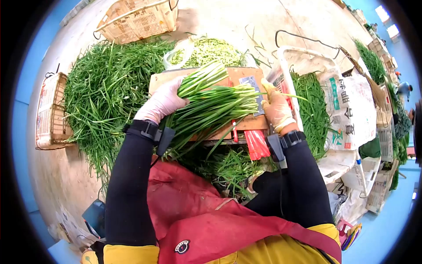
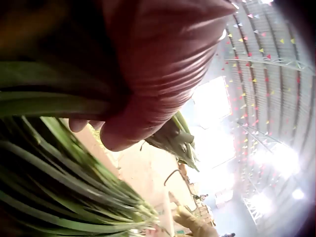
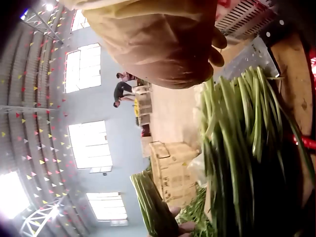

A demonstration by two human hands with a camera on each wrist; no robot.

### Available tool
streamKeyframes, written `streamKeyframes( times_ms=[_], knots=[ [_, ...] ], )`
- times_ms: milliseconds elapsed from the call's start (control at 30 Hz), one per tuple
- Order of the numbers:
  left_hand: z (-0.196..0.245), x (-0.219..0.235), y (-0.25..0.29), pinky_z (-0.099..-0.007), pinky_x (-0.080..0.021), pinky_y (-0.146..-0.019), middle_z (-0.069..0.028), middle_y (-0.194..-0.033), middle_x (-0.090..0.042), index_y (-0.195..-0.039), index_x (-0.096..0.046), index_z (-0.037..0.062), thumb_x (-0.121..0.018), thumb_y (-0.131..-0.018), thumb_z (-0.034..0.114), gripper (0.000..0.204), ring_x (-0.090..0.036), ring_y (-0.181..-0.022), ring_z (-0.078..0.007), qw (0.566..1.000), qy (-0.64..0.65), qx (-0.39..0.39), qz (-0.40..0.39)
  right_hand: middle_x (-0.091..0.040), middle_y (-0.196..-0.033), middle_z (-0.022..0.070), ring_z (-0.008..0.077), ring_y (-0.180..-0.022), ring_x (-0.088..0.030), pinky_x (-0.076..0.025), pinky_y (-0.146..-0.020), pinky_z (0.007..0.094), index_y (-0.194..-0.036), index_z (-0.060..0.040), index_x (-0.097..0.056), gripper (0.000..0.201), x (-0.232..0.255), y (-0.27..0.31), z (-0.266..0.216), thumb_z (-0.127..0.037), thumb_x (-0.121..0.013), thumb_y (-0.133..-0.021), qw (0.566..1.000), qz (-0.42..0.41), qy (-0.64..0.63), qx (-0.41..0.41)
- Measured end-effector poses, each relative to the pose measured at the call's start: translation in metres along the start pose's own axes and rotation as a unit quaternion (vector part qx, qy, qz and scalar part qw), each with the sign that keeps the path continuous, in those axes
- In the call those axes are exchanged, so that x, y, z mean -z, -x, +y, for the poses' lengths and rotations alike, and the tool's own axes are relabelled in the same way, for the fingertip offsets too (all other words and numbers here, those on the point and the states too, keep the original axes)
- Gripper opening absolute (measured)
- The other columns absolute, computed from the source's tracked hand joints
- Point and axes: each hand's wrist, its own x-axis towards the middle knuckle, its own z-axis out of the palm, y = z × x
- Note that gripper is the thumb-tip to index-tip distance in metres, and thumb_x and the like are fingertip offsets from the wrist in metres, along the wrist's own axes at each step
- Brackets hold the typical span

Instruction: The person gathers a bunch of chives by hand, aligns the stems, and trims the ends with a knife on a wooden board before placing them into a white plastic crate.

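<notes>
My gloved left hand [image 1: 162,100] grips a bunch of garlic chives [image 1: 204,79], its pale cut ends pointing to the upper right. Below that bunch, a second, looser spread of chives [image 1: 220,103] lies across the wooden board [image 1: 160,81], its pale ends toward the right. Just right of those ends is my gloved right hand [image 1: 278,108], with curled fingers pinching a thin yellowish stalk [image 1: 296,96] that sticks out to the right. A grey metal plate [image 1: 251,82] lies on the board beside this hand. In the right wrist view, the right fingertips [image 3: 217,54] hang close over the stalk ends.
A large heap of chives [image 1: 110,83] lies at the left; pale trimmings [image 1: 209,50] fill a bag behind the board. Red strips [image 1: 256,144] hang at the board's front edge. A white crate [image 1: 299,53] of greens stands right, and plastic baskets [image 1: 138,22] stand farther back.
</notes>
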Motion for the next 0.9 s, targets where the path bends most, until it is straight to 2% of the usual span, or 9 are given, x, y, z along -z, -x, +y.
streamKeyframes(
  times_ms=[67, 133, 200, 267, 400, 533, 600, 667, 900],
  knots=[
    [-0.018, -0.026, -0.012, -0.0319, -0.048, -0.095, -0.0138, -0.113, -0.068, -0.13, -0.055, 0.007, -0.074, -0.074, 0.008, 0.059, -0.064, -0.107, -0.0244, 0.997, 0.074, 0.013, 0.01, -0.064, -0.122, 0.0118, 0.0188, -0.102, -0.062, -0.048, -0.091, 0.0276, -0.128, -0.0028, -0.059, 0.048, -0.005, -0.014, 0.013, 0.008, -0.055, -0.082, 0.999, 0.007, 0.03, -0.016],
    [-0.034, -0.043, -0.018, -0.0312, -0.048, -0.096, -0.0126, -0.115, -0.067, -0.133, -0.052, 0.0048, -0.072, -0.073, 0.002, 0.064, -0.063, -0.108, -0.0216, 0.993, 0.113, 0.041, -0.01, -0.069, -0.112, 0.0136, 0.0183, -0.096, -0.065, -0.05, -0.085, 0.0287, -0.125, -0.0037, -0.061, 0.043, 0.001, -0.02, 0.025, 0.004, -0.057, -0.083, 0.975, -0.163, 0.059, -0.138],
    [-0.047, -0.053, -0.02, -0.03, -0.047, -0.096, -0.0113, -0.115, -0.067, -0.134, -0.051, 0.0038, -0.073, -0.072, 0.0, 0.065, -0.062, -0.107, -0.0189, 0.991, 0.112, 0.074, -0.003, -0.07, -0.091, 0.0124, 0.0169, -0.083, -0.065, -0.05, -0.077, 0.0289, -0.107, -0.0034, -0.07, 0.025, 0.014, -0.013, 0.038, 0.0, -0.059, -0.085, 0.99, -0.126, 0.03, -0.052],
    [-0.043, -0.051, -0.018, -0.0286, -0.05, -0.086, -0.0081, -0.108, -0.067, -0.133, -0.051, 0.0028, -0.071, -0.075, -0.002, 0.061, -0.062, -0.095, -0.015, 0.984, 0.164, 0.074, 0.012, -0.072, -0.089, 0.0078, 0.0132, -0.078, -0.064, -0.051, -0.074, 0.029, -0.104, -0.0025, -0.071, 0.018, 0.041, -0.004, 0.029, -0.004, -0.063, -0.087, 0.971, -0.194, -0.014, -0.137],
    [-0.053, -0.044, -0.021, -0.0254, -0.049, -0.064, -0.0024, -0.093, -0.06, -0.124, -0.054, 0.0033, -0.068, -0.079, -0.006, 0.048, -0.055, -0.073, -0.0094, 0.932, 0.329, 0.145, -0.045, -0.072, -0.095, 0.0064, 0.0103, -0.089, -0.064, -0.051, -0.081, 0.0279, -0.106, -0.0028, -0.071, 0.018, 0.084, 0.008, -0.029, -0.003, -0.064, -0.089, 0.838, -0.499, 0.07, -0.21],
    [-0.064, -0.046, -0.023, -0.0261, -0.049, -0.064, -0.0035, -0.096, -0.059, -0.119, -0.055, 0.0029, -0.067, -0.079, -0.006, 0.042, -0.056, -0.074, -0.0114, 0.907, 0.387, 0.154, -0.068, -0.071, -0.101, 0.0127, 0.0228, -0.093, -0.069, -0.052, -0.086, 0.0333, -0.108, -0.0058, -0.07, 0.022, 0.058, 0.0, -0.051, -0.009, -0.066, -0.086, 0.93, -0.348, -0.051, -0.111],
    [-0.065, -0.044, -0.021, -0.0262, -0.05, -0.064, -0.0036, -0.096, -0.058, -0.119, -0.055, 0.0026, -0.068, -0.079, -0.006, 0.044, -0.056, -0.074, -0.0116, 0.894, 0.419, 0.15, -0.061, -0.069, -0.096, 0.0136, 0.0298, -0.088, -0.066, -0.052, -0.082, 0.0389, -0.106, -0.0072, -0.069, 0.021, 0.027, -0.026, -0.081, -0.011, -0.064, -0.086, 0.969, -0.225, -0.016, 0.105],
    [-0.072, -0.047, -0.021, -0.0263, -0.05, -0.065, -0.0036, -0.096, -0.058, -0.12, -0.055, 0.0027, -0.068, -0.078, -0.006, 0.044, -0.056, -0.074, -0.0116, 0.889, 0.431, 0.141, -0.06, -0.064, -0.089, 0.0151, 0.0356, -0.083, -0.063, -0.05, -0.077, 0.044, -0.101, -0.0081, -0.069, 0.017, -0.012, -0.042, -0.094, -0.016, -0.061, -0.087, 0.967, -0.192, -0.003, 0.168],
    [-0.075, -0.047, -0.017, -0.025, -0.05, -0.066, -0.0027, -0.096, -0.057, -0.121, -0.054, 0.0037, -0.07, -0.077, -0.002, 0.048, -0.056, -0.076, -0.0111, 0.881, 0.45, 0.136, -0.059, -0.065, -0.084, 0.0178, 0.0371, -0.081, -0.066, -0.052, -0.074, 0.0463, -0.08, -0.0068, -0.069, 0.017, -0.112, -0.07, -0.099, -0.021, -0.061, -0.084, 0.937, -0.279, 0.126, 0.169]
  ],
)
